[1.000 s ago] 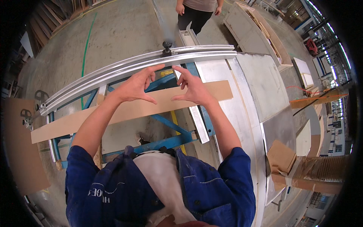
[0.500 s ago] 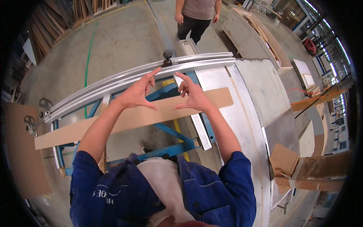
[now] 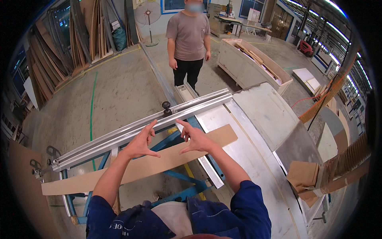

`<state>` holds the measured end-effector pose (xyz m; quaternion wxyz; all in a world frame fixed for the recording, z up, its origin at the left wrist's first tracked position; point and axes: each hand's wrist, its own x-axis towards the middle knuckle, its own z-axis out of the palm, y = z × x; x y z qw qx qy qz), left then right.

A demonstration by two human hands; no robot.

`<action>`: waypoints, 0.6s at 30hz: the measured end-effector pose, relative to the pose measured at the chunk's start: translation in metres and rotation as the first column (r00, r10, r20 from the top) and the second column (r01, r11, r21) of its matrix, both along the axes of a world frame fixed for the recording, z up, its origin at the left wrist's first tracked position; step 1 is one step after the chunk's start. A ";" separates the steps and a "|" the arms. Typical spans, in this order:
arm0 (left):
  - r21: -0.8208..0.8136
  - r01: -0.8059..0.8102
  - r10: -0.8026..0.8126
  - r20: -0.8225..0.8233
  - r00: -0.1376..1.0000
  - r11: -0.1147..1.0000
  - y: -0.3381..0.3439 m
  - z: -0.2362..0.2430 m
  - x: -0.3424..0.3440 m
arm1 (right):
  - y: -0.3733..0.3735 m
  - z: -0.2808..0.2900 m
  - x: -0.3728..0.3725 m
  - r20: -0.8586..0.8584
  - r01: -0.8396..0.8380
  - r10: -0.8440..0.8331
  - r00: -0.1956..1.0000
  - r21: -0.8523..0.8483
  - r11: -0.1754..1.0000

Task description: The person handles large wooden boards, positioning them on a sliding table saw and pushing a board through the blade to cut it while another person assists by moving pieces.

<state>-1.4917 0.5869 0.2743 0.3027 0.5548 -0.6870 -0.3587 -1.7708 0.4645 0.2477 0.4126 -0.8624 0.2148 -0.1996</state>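
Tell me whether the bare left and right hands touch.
Apart. The head view shows a plain gap between the bare left hand and bare right hand, with the long, flat tan board visible between them.

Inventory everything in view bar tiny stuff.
board: 1, tan, under both hands
rail: 1, silver, beyond board
knob: 1, black, on rail
frame: 1, blue, below board
table: 1, silvery, right
co-worker: 1, grey-brown shirt, beyond rail
crate: 1, off-white, back right
wood strips: several, tan, in crate
fan: 1, grey, back
sheets: many, brownish, back left
hose: 1, orange, right
cardboard: 1, brown, right
panel: 1, brown, far left
jacket: 1, blue, worn
left hand: 1, bare, above board
right hand: 1, bare, above board
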 end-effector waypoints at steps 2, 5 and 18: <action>-0.020 0.011 -0.011 0.021 1.000 1.000 0.000 -0.005 0.003 | -0.002 -0.009 -0.002 0.052 -0.022 0.022 0.998 -0.005 1.000; 0.064 -0.003 -0.003 0.097 0.995 0.998 0.001 -0.032 0.015 | -0.003 -0.036 -0.002 0.040 0.011 -0.010 0.999 -0.035 0.999; -0.115 -0.311 0.318 0.585 0.746 0.943 0.176 -0.200 -0.045 | 0.180 -0.246 -0.028 -0.266 -0.182 0.118 0.957 -0.230 0.956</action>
